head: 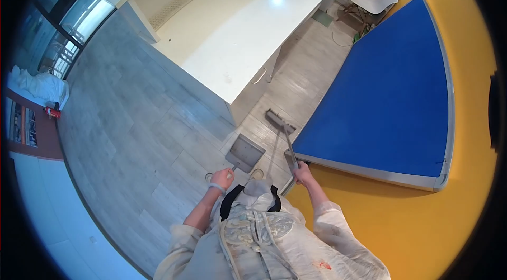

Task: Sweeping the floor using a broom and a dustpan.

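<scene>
Closed around the handle of a grey dustpan (246, 151) is my left hand (223, 179). The pan lies just ahead of my feet, with small dark specks of debris in it. My right hand (303, 174) grips the stick of a grey broom (291, 146). The broom's head (279, 121) is on the wood-look floor (317, 58), ahead and to the right of the dustpan, between the white desk and the blue board. A gap separates the broom head from the pan.
A long white desk (222, 42) with a handled side cabinet stands ahead. On the right, a blue board (380, 98) with a pale frame stands by a yellow wall (471, 94). Farther off is a white chair (372, 1). At the far left sits a red fire extinguisher (52, 112).
</scene>
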The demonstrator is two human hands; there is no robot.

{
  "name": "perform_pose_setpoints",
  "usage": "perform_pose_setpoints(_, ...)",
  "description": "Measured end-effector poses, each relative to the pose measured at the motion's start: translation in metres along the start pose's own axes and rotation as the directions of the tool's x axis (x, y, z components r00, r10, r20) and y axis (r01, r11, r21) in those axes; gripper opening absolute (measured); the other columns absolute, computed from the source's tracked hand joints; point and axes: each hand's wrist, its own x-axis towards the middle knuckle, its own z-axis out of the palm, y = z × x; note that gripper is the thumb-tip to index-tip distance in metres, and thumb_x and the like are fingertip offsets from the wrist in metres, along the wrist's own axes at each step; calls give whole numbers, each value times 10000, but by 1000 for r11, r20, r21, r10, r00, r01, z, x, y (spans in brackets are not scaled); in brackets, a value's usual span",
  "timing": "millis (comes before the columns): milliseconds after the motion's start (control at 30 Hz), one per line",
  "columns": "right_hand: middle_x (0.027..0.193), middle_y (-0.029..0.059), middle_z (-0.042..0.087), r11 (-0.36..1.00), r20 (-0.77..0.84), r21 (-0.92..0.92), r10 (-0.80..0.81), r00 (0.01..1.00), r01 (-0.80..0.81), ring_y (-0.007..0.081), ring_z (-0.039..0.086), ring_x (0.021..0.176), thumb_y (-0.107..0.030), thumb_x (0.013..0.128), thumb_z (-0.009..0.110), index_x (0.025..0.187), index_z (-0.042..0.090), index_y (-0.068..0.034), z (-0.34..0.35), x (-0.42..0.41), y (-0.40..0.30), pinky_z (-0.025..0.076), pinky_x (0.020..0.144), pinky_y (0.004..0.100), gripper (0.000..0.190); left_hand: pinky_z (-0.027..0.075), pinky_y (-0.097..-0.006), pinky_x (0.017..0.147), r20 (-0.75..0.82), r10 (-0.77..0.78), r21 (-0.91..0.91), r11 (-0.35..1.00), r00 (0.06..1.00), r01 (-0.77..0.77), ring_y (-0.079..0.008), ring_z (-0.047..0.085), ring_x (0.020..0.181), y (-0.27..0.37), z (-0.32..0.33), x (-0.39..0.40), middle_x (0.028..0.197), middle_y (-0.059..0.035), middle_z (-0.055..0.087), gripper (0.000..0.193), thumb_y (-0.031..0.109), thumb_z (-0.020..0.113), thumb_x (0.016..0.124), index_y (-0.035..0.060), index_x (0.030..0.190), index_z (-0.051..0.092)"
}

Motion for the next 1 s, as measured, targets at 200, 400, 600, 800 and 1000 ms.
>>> perform_pose_setpoints(200, 644, 162, 556, 904, 81, -426, -8, 997, 42, 191, 522, 431, -55, 682, 573, 1097, 427, -38, 50, -1, 12, 404, 364, 333, 440, 445, -419, 625, -55, -130, -58, 990, 990, 126, -341, 562, 702, -12, 2, -21, 696, -162, 582, 174, 279, 578, 703, 112, 751, 570)
perform_pose_setpoints(400, 538, 84, 493, 976, 324, -170, 184, 928, -134, 138, 428, 342, -4, 682, 553, 1221, 348, -19, 30, -32, 11, 308, 302, 287, 577, 443, -442, 600, -74, -137, -58, 989, 988, 133, -356, 560, 684, -14, -4, -27, 695, -160, 588, 147, 277, 567, 708, 143, 767, 556)
perform_pose_setpoints(600, 533, 56, 453, 973, 229, 53, 207, 951, -224, 102, 377, 334, 21, 705, 512, 939, 498, 28, 15, -30, 0, 273, 288, 248, 235, 446, -443, 609, -204, -223, -95, 974, 953, 208, -355, 562, 677, -36, -17, -39, 683, -161, 585, 142, 266, 572, 704, 146, 779, 569)
perform_pose_setpoints(800, 566, 153, 544, 978, 28, -209, -14, 1000, 20, 206, 541, 425, -47, 696, 519, 757, 480, 37, 68, 6, -2, 401, 343, 348, 111, 448, -429, 623, -242, -311, -140, 949, 919, 284, -347, 566, 699, -61, -32, -49, 711, -155, 590, 147, 259, 581, 695, 142, 785, 573)
perform_pose_setpoints(1000, 516, 126, 506, 894, 251, -447, 96, 963, 28, 187, 482, 365, -28, 686, 539, 829, 471, 38, 118, -39, -3, 360, 319, 317, 171, 448, -421, 633, -244, -354, -200, 930, 903, 310, -341, 567, 706, -83, -32, -65, 721, -155, 592, 151, 247, 584, 691, 136, 793, 575)
